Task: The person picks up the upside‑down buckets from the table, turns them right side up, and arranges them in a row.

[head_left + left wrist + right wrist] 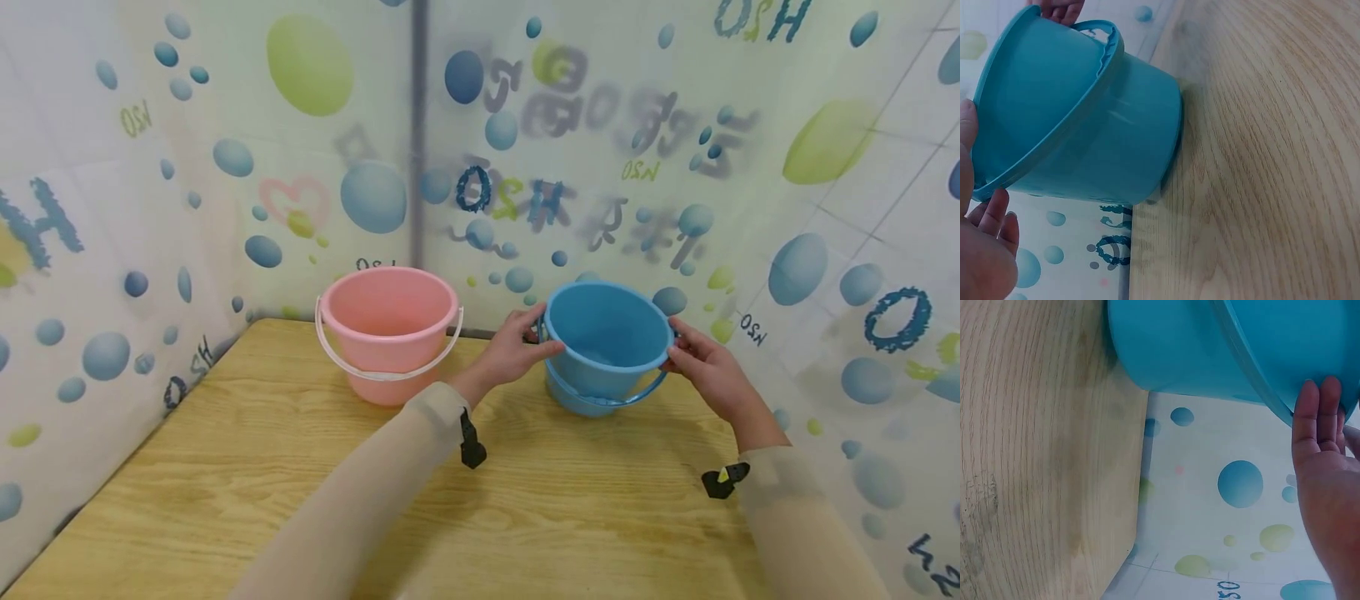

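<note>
A blue bucket (600,333) with its mouth up is at the back right of the wooden table, between the two hands. My left hand (512,350) grips its left rim, the thumb reaching over the edge and the fingers on the outer side. At the opposite rim, beside the handle joint, my right hand (708,367) holds the bucket between thumb and fingers. The blue handle (630,398) hangs down along the near side. In the left wrist view, the bucket's base is right at the tabletop.
To the left stands a pink bucket (390,367) with its white handle (390,375) lowered in front. The wooden table (525,508) ends at patterned sheet walls (495,125) behind and at both sides. Each wrist carries a black strap device (471,442).
</note>
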